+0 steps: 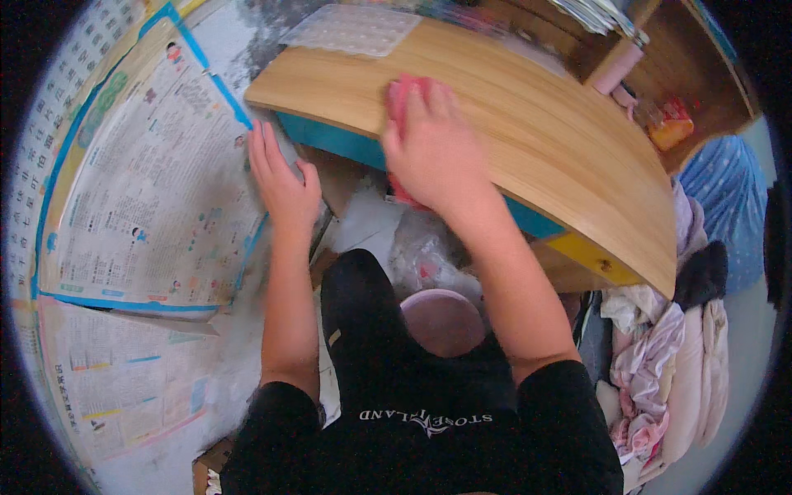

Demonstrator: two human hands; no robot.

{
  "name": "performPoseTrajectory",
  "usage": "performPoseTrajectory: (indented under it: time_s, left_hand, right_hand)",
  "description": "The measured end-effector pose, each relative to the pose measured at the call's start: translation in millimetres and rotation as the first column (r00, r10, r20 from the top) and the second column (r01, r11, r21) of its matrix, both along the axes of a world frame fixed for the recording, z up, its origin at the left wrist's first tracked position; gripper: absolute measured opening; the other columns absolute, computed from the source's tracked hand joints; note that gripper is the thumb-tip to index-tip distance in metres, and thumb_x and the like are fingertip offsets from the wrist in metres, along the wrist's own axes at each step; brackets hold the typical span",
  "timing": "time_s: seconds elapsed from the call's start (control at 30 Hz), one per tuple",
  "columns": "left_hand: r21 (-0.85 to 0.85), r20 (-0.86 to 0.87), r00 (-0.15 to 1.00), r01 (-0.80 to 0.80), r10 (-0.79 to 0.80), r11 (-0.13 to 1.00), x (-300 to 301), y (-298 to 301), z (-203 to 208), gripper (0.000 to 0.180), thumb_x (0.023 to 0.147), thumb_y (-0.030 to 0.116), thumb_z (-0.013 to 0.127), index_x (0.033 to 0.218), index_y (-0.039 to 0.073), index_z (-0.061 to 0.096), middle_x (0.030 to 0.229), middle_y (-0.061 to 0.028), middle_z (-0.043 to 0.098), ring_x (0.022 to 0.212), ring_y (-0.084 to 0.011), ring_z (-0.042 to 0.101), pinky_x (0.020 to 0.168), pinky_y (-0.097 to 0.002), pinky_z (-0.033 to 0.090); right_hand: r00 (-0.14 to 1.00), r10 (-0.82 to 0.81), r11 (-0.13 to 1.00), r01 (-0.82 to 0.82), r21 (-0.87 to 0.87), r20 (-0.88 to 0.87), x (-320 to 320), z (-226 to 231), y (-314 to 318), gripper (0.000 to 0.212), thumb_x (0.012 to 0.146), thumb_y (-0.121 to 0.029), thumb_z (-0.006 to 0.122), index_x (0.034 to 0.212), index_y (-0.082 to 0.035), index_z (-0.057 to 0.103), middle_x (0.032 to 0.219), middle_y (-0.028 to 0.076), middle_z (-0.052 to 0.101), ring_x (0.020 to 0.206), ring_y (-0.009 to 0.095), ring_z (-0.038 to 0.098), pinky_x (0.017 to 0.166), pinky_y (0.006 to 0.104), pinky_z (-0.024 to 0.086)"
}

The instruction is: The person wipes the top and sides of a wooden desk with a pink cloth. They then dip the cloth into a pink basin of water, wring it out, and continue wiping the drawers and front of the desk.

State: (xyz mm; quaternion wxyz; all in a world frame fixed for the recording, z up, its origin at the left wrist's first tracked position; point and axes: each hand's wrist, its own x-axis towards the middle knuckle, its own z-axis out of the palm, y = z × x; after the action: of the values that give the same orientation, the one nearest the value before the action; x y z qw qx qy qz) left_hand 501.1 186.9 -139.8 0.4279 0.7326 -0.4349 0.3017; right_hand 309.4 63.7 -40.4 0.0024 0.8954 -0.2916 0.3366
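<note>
My right hand presses a red cloth onto the top of a wooden desk, near its front edge. Part of the cloth hangs down below my palm, and the hand is slightly blurred. With its fingers stretched, my left hand lies against the edge of a blue-bordered poster on the wall, just left of the desk. It holds nothing. Blue drawer fronts and a yellow drawer front with a knob show under the desktop.
A clear plastic tray lies on the desk's far left. Shelves stand at the back right. Clothes are piled to the right, beside a blue patterned cloth. A pink bucket and a clear plastic bag are below the desk.
</note>
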Motion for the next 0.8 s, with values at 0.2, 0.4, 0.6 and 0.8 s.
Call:
performPoseTrajectory:
  time_s: [0.2, 0.4, 0.6, 0.8]
  left_hand:
    - [0.05, -0.191, 0.981, 0.031, -0.021, 0.998, 8, 25, -37, 0.074, 0.082, -0.003, 0.06, 0.154, -0.004, 0.042, 0.161, -0.0243, 0.04, 0.151, -0.0441, 0.035, 0.126, -0.0526, 0.026]
    - [0.119, -0.302, 0.95, 0.128, -0.087, 0.985, -5, 30, -69, 0.068, 0.084, 0.001, 0.066, 0.149, -0.004, 0.047, 0.157, -0.0264, 0.042, 0.148, -0.0459, 0.036, 0.125, -0.0533, 0.027]
    - [0.046, -0.291, 0.928, 0.256, -0.232, 0.965, -40, -1, -67, 0.057, 0.083, -0.002, 0.063, 0.14, -0.001, 0.055, 0.144, -0.0206, 0.052, 0.136, -0.0437, 0.047, 0.118, -0.0538, 0.035]
    - [-0.116, -0.037, 0.887, 0.455, -0.461, 0.883, -111, -43, -36, 0.045, 0.086, -0.001, 0.06, 0.131, 0.001, 0.061, 0.139, -0.0178, 0.056, 0.129, -0.0372, 0.052, 0.113, -0.0507, 0.038]
  right_hand:
    - [0.994, 0.071, 0.995, -0.077, -0.059, -0.086, 166, 5, 14, 0.054, 0.097, -0.03, 0.051, 0.133, 0.008, 0.063, 0.134, 0.03, 0.063, 0.129, 0.043, 0.057, 0.113, 0.0493, 0.041]
    - [0.994, 0.107, 0.994, -0.107, -0.007, -0.027, 198, 1, 15, 0.052, 0.097, -0.033, 0.052, 0.129, 0.006, 0.066, 0.132, 0.027, 0.065, 0.128, 0.04, 0.058, 0.111, 0.0466, 0.044]
    - [0.99, 0.079, 0.997, -0.079, -0.006, 0.116, 82, -5, 8, 0.054, 0.094, -0.035, 0.061, 0.128, 0.006, 0.065, 0.131, 0.03, 0.063, 0.125, 0.045, 0.061, 0.112, 0.0488, 0.047]
    - [0.987, -0.152, 0.988, 0.151, -0.024, -0.055, -142, 14, -16, 0.057, 0.097, -0.035, 0.057, 0.14, 0.002, 0.061, 0.142, 0.03, 0.06, 0.129, 0.044, 0.061, 0.114, 0.052, 0.045]
